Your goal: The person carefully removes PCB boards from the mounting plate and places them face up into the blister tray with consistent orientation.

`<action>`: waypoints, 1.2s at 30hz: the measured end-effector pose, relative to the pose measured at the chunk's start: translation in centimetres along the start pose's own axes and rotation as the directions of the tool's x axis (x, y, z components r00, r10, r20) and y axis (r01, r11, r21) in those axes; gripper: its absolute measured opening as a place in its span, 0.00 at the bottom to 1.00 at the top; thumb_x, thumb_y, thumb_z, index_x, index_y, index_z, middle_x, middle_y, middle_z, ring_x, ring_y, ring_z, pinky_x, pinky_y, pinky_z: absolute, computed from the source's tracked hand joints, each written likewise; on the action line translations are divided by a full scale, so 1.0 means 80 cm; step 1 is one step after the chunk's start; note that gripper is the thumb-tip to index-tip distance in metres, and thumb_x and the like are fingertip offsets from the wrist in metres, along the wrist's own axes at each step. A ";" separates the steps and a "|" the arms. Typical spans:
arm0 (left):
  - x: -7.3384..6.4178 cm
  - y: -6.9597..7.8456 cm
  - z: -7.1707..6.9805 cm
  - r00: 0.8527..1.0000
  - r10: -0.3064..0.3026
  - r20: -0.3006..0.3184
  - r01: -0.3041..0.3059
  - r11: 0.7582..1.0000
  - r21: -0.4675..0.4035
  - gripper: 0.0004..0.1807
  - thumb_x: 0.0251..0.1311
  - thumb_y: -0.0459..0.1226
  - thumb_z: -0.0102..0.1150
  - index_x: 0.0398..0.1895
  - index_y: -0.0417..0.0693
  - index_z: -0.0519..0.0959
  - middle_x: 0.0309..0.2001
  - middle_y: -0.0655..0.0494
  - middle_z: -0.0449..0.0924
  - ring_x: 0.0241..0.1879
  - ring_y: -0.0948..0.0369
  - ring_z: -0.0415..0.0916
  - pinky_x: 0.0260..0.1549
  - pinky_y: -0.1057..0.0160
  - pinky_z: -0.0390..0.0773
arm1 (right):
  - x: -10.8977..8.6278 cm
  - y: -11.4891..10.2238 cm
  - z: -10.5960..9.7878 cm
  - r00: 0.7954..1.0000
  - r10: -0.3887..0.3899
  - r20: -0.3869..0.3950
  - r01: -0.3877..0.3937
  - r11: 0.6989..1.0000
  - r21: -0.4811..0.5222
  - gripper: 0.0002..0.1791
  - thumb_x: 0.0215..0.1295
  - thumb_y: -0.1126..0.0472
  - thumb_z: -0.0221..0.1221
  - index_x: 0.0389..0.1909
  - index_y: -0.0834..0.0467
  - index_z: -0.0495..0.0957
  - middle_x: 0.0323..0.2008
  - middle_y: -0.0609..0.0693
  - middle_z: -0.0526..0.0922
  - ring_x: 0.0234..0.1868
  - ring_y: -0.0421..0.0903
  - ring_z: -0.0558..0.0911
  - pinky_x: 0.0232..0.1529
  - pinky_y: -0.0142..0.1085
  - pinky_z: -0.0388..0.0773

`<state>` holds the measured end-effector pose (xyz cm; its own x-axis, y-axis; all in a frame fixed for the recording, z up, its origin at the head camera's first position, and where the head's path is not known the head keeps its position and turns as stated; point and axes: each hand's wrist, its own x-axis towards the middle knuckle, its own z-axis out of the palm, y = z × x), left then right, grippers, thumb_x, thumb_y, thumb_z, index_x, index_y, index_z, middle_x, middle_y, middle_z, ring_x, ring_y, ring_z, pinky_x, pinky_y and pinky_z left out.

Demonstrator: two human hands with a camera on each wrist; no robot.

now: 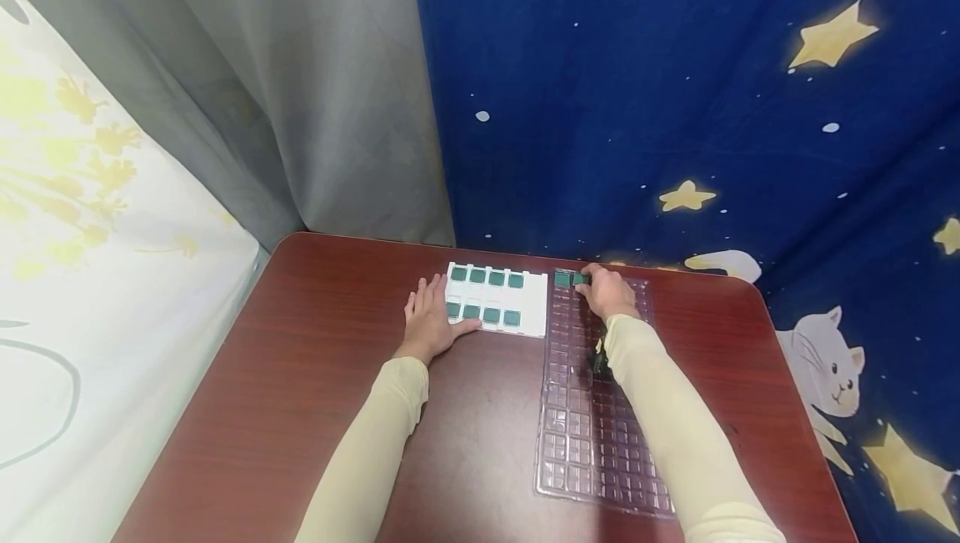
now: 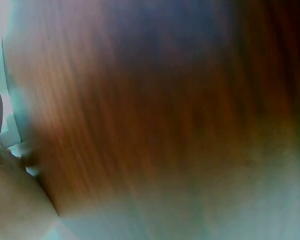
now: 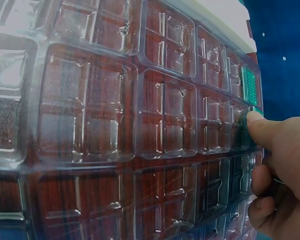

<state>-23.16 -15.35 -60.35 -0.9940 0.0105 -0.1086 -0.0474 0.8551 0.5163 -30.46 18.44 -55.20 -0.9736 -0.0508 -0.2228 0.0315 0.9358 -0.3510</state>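
Note:
A white tray [image 1: 535,303] lies near the far table edge and carries two rows of green square pieces [image 1: 477,275]. My left hand [image 1: 429,322] rests at its left end with fingers spread and the thumb along its near edge. To the right is a long clear plastic tray [image 1: 558,422] of square pockets. At its far end my right hand [image 1: 609,293] pinches a green square piece [image 1: 580,279] between thumb and fingers. A second green square piece [image 3: 249,86] sits in the neighbouring corner pocket. The left wrist view is blurred and shows only part of the left hand [image 2: 15,200].
The reddish-brown wooden table [image 1: 300,376] has rounded far corners. Behind it hang a grey curtain [image 1: 360,109] and a blue star-patterned curtain [image 1: 600,93]. A dark object [image 1: 600,364], partly covered by the right sleeve, shows at the right wrist over the clear tray.

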 end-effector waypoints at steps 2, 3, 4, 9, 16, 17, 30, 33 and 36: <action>0.000 0.001 0.000 1.000 0.001 0.000 -0.001 1.000 -0.002 0.70 0.48 0.73 0.65 0.84 0.48 0.42 0.84 0.49 0.42 0.84 0.47 0.31 0.80 0.40 0.36 | 0.000 0.000 -0.001 1.000 0.001 0.006 -0.001 1.000 -0.003 0.26 0.74 0.49 0.59 0.69 0.53 0.71 0.59 0.62 0.84 0.54 0.63 0.85 0.53 0.59 0.80; 0.000 0.001 0.000 1.000 0.003 -0.001 -0.003 1.000 -0.005 0.70 0.48 0.73 0.66 0.84 0.48 0.42 0.84 0.48 0.42 0.84 0.47 0.31 0.80 0.39 0.36 | -0.001 0.000 -0.002 1.000 0.001 0.009 -0.001 1.000 -0.005 0.26 0.74 0.49 0.59 0.69 0.53 0.71 0.59 0.62 0.84 0.54 0.63 0.85 0.53 0.59 0.80; 0.000 0.001 0.000 1.000 0.003 0.000 -0.003 1.000 -0.005 0.70 0.48 0.73 0.66 0.84 0.48 0.42 0.84 0.48 0.42 0.84 0.47 0.31 0.80 0.39 0.36 | -0.001 0.000 -0.002 1.000 0.003 0.011 -0.003 1.000 -0.007 0.26 0.74 0.49 0.59 0.69 0.52 0.71 0.59 0.62 0.83 0.55 0.63 0.85 0.53 0.59 0.80; 0.000 0.001 0.001 1.000 0.002 0.002 -0.002 1.000 0.001 0.70 0.48 0.73 0.65 0.84 0.48 0.41 0.84 0.49 0.41 0.84 0.47 0.31 0.80 0.40 0.36 | -0.001 -0.001 -0.003 1.000 0.014 0.018 -0.014 1.000 -0.001 0.26 0.74 0.49 0.59 0.69 0.52 0.70 0.60 0.62 0.83 0.55 0.63 0.84 0.57 0.60 0.78; 0.001 0.000 0.001 1.000 -0.007 0.011 0.007 1.000 0.005 0.70 0.48 0.73 0.65 0.84 0.49 0.40 0.84 0.49 0.40 0.84 0.47 0.30 0.80 0.40 0.35 | -0.002 -0.002 -0.003 1.000 0.008 0.019 -0.008 1.000 -0.015 0.27 0.75 0.49 0.58 0.70 0.52 0.69 0.58 0.63 0.84 0.53 0.62 0.85 0.55 0.59 0.79; 0.001 0.000 0.000 1.000 -0.008 0.011 0.008 1.000 0.003 0.70 0.48 0.73 0.65 0.84 0.49 0.40 0.84 0.49 0.40 0.84 0.48 0.30 0.80 0.40 0.35 | -0.003 -0.002 -0.003 1.000 0.008 0.018 -0.008 1.000 -0.016 0.27 0.75 0.49 0.58 0.70 0.52 0.69 0.58 0.63 0.84 0.53 0.62 0.85 0.55 0.59 0.79; 0.002 -0.002 -0.001 1.000 -0.008 0.013 0.008 1.000 0.014 0.70 0.48 0.74 0.63 0.84 0.50 0.40 0.84 0.50 0.41 0.84 0.48 0.31 0.80 0.40 0.35 | -0.002 -0.001 0.004 1.000 0.029 0.009 -0.030 1.000 0.010 0.27 0.76 0.48 0.57 0.71 0.50 0.68 0.57 0.62 0.85 0.53 0.62 0.85 0.52 0.59 0.80; 0.002 -0.002 -0.001 1.000 -0.005 0.011 0.005 1.000 0.015 0.70 0.48 0.74 0.63 0.84 0.50 0.40 0.84 0.50 0.41 0.84 0.48 0.31 0.80 0.40 0.36 | -0.002 0.000 0.007 0.999 0.033 0.000 -0.033 0.999 0.014 0.27 0.76 0.48 0.56 0.71 0.50 0.68 0.55 0.62 0.85 0.51 0.62 0.85 0.50 0.59 0.81; 0.001 -0.002 -0.001 1.000 -0.005 0.013 0.005 1.000 0.007 0.70 0.48 0.74 0.64 0.84 0.50 0.40 0.84 0.50 0.41 0.84 0.48 0.31 0.80 0.40 0.36 | -0.002 0.000 0.008 0.999 0.031 -0.010 -0.031 0.999 0.017 0.27 0.76 0.48 0.57 0.71 0.50 0.68 0.55 0.62 0.85 0.51 0.62 0.85 0.49 0.59 0.81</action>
<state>-23.27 -15.54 -60.42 -0.9925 0.0130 -0.1217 -0.0512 0.8589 0.5096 -30.13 18.24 -55.78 -0.9743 -0.0183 -0.2244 0.0653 0.9308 -0.3596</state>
